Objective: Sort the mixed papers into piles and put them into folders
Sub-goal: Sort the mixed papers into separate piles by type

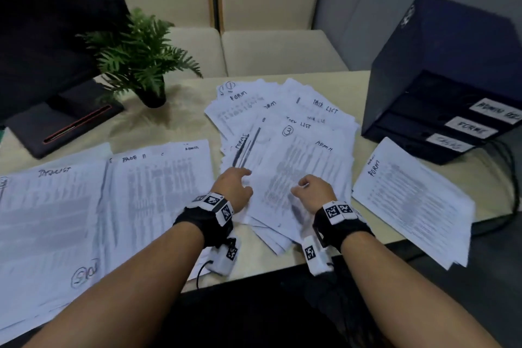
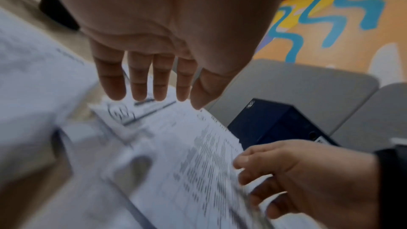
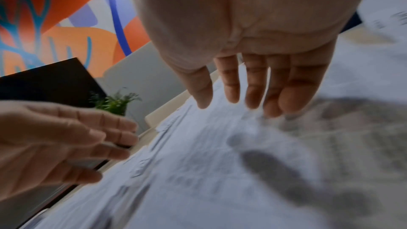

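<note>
A loose mixed pile of papers lies fanned out mid-table, with headings such as "Form", "Task list" and "Admin". Its top sheet is marked "3" and "Admin". My left hand hovers at that sheet's left edge, fingers straight and holding nothing. My right hand is over the sheet's lower part, fingertips down on or just above the paper. Sorted piles lie around: a "Task list" pile far left, an "Admin" pile beside it, a "Form" pile on the right.
A dark blue file box with labelled folders "Admin", "Forms" and "Tasks" stands at the right rear. A potted plant and a monitor on its base stand at the left rear. A black cable runs past the "Form" pile.
</note>
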`<state>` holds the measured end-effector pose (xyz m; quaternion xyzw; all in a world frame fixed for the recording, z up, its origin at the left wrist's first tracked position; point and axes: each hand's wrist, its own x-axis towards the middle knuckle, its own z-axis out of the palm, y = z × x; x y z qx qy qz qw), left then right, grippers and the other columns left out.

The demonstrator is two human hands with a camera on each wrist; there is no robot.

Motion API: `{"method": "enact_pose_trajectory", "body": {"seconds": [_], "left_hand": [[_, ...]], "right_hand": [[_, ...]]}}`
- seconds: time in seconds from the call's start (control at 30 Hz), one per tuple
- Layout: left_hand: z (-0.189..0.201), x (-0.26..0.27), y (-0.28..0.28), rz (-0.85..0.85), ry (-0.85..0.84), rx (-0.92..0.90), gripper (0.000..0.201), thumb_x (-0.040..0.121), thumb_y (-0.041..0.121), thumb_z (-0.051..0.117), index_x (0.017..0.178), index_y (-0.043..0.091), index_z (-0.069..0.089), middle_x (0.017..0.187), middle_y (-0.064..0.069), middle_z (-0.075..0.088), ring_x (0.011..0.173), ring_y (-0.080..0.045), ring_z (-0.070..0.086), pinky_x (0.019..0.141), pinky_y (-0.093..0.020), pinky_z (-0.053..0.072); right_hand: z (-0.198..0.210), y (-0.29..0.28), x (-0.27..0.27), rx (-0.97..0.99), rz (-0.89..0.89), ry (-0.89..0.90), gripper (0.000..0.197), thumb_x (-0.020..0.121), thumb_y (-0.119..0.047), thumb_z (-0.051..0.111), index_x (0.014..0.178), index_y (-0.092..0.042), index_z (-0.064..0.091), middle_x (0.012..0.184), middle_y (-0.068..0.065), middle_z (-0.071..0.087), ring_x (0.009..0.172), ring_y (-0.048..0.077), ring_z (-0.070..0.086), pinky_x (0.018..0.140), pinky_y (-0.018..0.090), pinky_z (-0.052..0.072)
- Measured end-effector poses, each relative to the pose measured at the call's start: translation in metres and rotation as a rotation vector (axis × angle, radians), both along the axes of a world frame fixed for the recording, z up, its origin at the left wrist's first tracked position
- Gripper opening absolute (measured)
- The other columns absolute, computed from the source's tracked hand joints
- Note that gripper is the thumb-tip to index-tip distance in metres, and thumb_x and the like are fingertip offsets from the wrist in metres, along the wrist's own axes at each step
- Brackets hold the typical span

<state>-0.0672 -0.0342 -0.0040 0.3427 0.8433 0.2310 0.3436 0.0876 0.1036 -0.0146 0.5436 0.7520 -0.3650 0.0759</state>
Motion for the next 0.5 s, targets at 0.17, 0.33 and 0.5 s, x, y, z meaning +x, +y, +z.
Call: {"method": "enact_pose_trajectory", "body": {"seconds": [0.17, 0.33, 0.5], "left_hand": [[-0.034, 0.029, 0.029, -0.066, 0.047, -0.182, 0.054, 0.09, 0.019, 0.054, 0.142, 0.016, 0.041, 0.145, -0.008, 0.04, 0.134, -0.026, 0.037, 0.11, -0.033, 0.032], [-0.05, 0.043, 0.03, -0.027, 0.079, -0.225, 0.061, 0.086, 0.025, 0.059, 0.143, 0.022, 0.038, 0.15, -0.007, 0.03, 0.137, -0.023, 0.032, 0.113, -0.036, 0.03], [-0.044, 0.04, 0.033, 0.067, 0.046, -0.189, 0.069, 0.082, 0.023, 0.065, 0.144, 0.02, 0.034, 0.136, -0.008, 0.048, 0.126, -0.026, 0.045, 0.104, -0.038, 0.039]], "right_hand": [[-0.016, 0.034, 0.043, 0.041, -0.189, -0.086, 0.059, 0.086, -0.031, 0.067, 0.134, -0.006, 0.043, 0.135, 0.017, 0.039, 0.119, 0.035, 0.049, 0.091, 0.037, 0.048], [-0.029, 0.04, 0.058, -0.026, -0.382, 0.05, 0.066, 0.084, -0.024, 0.072, 0.134, -0.001, 0.036, 0.133, 0.021, 0.049, 0.113, 0.036, 0.056, 0.08, 0.034, 0.049], [-0.028, 0.049, 0.065, 0.036, -0.339, 0.167, 0.032, 0.094, -0.018, 0.057, 0.123, -0.008, 0.046, 0.114, 0.017, 0.062, 0.093, 0.03, 0.062, 0.072, 0.03, 0.049]]}}
